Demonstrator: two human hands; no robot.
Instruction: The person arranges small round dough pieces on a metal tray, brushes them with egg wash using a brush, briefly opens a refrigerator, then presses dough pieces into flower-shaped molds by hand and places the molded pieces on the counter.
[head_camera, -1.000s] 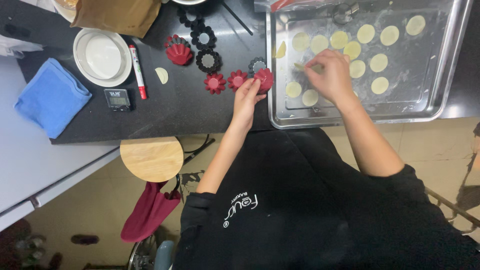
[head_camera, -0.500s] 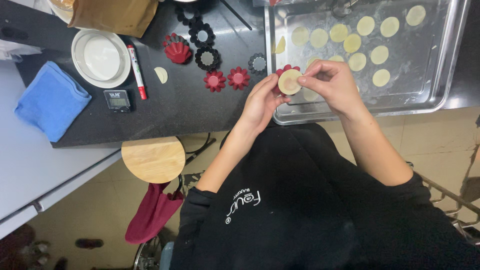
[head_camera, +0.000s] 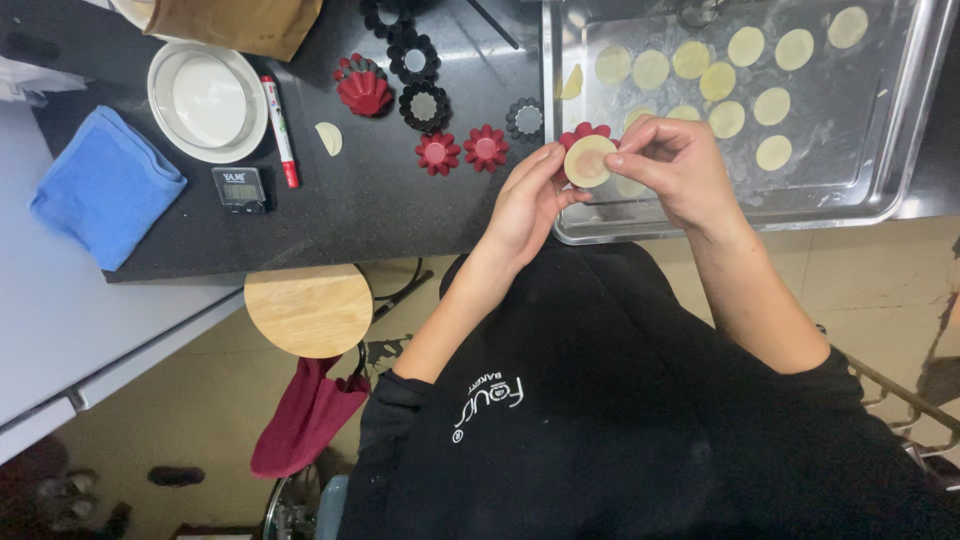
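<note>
Dough disc (head_camera: 588, 160) sits on a red fluted mould (head_camera: 580, 135), held up between both our hands over the near left corner of the tray (head_camera: 880, 205). Our left hand (head_camera: 525, 205) is closed round the mould; our right hand (head_camera: 670, 165) pinches the disc's edge. We judge the lining step is underway, and next calls for pressing the dough evenly into the flutes. A second ago our right hand was down among the discs on the tray and our left lay on the surface (head_camera: 350, 215).

Red fluted moulds (head_camera: 363, 85): four, one held. Black fluted moulds (head_camera: 424, 105): four in view. Loose dough rounds on steel tray (head_camera: 880, 205): about ten (head_camera: 727, 118). One white bowl (head_camera: 207, 100), one blue cloth (head_camera: 105, 186)
</note>
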